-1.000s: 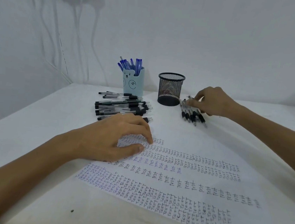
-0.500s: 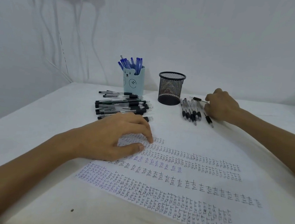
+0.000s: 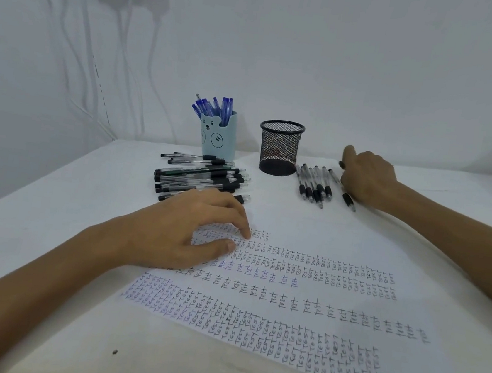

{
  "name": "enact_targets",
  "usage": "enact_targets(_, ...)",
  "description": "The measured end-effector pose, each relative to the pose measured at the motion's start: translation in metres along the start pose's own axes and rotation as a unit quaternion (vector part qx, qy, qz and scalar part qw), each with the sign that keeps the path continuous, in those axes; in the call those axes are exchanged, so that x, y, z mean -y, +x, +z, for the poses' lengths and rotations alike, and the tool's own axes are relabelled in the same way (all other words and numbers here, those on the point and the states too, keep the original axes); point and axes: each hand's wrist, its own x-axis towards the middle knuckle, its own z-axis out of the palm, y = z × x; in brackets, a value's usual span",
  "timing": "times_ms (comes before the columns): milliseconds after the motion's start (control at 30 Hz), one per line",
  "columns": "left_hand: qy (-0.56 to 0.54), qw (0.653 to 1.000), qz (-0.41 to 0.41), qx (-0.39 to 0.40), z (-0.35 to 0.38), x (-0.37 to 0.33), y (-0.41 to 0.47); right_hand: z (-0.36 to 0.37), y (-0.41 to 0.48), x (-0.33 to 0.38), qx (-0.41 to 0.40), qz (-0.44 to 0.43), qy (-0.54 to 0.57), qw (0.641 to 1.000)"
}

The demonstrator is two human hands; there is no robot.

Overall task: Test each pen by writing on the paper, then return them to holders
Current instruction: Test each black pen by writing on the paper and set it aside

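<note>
Left hand [image 3: 190, 232]: fingers spread, tips pressing the paper [image 3: 333, 294] at its 10 o'clock corner.
Right hand [image 3: 368, 178]: curled round a pen [image 3: 340, 164] at 1 o'clock of the paper; only the pen's dark end shows.
Pen row [image 3: 314, 185]: on the surface [image 3: 52, 210], just beside the right hand, at its 9 o'clock.
Pen pile [image 3: 199, 178]: 11 o'clock of the paper.
Holders: mesh cup [image 3: 279, 150] at 12 o'clock; bear cup [image 3: 219, 140], holding blue pens [image 3: 214, 107], at its 9 o'clock.

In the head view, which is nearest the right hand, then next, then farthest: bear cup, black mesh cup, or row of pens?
1. row of pens, just left of the right hand.
2. black mesh cup, further left.
3. bear cup, farthest left.
</note>
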Motion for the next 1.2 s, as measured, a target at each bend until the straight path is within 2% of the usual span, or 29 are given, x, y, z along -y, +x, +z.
enact_targets(233, 0.003, 1.000, 0.002, -0.001, 0.000, 0.000, 0.000, -0.022, 0.011, -0.002, 0.065, 0.023, 0.116, 0.991)
enact_targets(467, 0.006, 1.000, 0.000, 0.002, 0.001, 0.001, 0.000, -0.034, 0.008, -0.001, -0.005, -0.015, 0.065, 0.998)
enact_targets(800, 0.009, 1.000, 0.010, -0.010, 0.003, 0.005, 0.001, -0.028, 0.002, 0.012, 0.072, -0.022, 0.122, 0.990)
enact_targets(1000, 0.054, 0.996, 0.002, -0.074, 0.005, 0.012, 0.003, -0.031, -0.003, 0.015, 0.070, -0.021, 0.116, 0.990)
enact_targets(1200, 0.161, 0.972, -0.091, -0.147, 0.001, 0.014, -0.002, -0.033, -0.007, 0.022, 0.026, -0.025, 0.109, 0.993)
